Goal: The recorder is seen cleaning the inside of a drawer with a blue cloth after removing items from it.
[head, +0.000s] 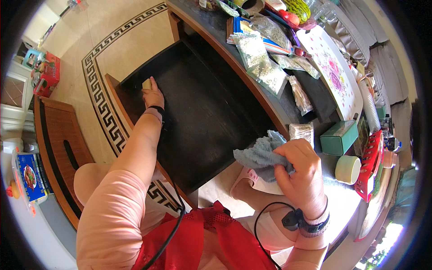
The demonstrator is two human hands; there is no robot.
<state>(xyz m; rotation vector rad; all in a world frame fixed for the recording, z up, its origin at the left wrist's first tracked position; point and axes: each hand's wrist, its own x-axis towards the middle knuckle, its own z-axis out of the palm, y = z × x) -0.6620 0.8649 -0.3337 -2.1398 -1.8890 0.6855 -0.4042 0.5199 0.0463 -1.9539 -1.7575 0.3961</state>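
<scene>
Before me a pulled-out drawer (199, 111) shows its bare black inside, with a brown wooden front on the side towards the tiled floor. My left hand (154, 98) reaches into its far front corner and holds a small pale yellow block (146, 84); whether it is a sponge or a little box I cannot tell. Above the near right corner, my right hand (300, 172) pinches a crumpled grey-blue cloth (261, 155) between thumb and fingers. The cloth hangs beside the edge of the cabinet top.
On the dark cabinet top (216, 25) lie plastic bags of dried goods (260, 60), a bundle of cotton swabs (299, 94), a flowered white tray (332, 71), a green box (339, 136), a round cream container (347, 169) and a red basket (368, 165). Another drawer-like wooden piece (60, 131) stands left. Cables hang from my wrists.
</scene>
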